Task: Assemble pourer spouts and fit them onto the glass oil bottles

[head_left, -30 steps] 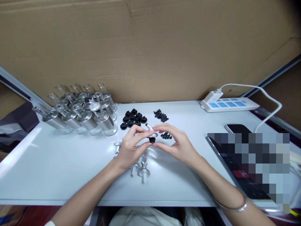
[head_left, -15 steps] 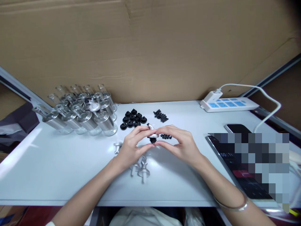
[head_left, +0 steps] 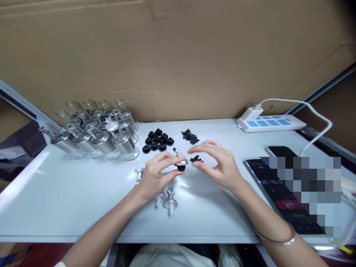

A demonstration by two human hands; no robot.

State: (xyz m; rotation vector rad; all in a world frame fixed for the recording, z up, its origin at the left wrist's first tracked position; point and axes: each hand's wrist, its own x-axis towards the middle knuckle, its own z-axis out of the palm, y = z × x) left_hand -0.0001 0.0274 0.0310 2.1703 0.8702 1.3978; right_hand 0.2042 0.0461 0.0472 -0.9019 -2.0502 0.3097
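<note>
Between its thumb and fingers, my left hand (head_left: 157, 174) pinches a bottle pourer (head_left: 181, 162) with a silvery spout, a black tip and a black ribbed stopper below. My right hand (head_left: 218, 163) is just right of it, thumb and fingers apart, touching nothing. Small black caps (head_left: 196, 159) lie by the right fingertips. Beyond the hands are a cluster of black ribbed stoppers (head_left: 157, 140) and a pile of short black pieces (head_left: 190, 136). Several silvery pourer tops (head_left: 170, 203) lie in front of my left hand, partly hidden by it.
Glass bottles with metal sleeves (head_left: 101, 141) crowd the left of the white table (head_left: 69, 200); one carries a pourer (head_left: 111, 125). On the right are a power strip (head_left: 272, 123) with a white cable and two phones, the larger phone (head_left: 278, 185) partly pixelated. Cardboard (head_left: 178, 63) stands behind.
My right hand has let go of the pourer and shifted a little to the right, its fingers spreading. The left hand keeps the pourer in nearly the same spot.
</note>
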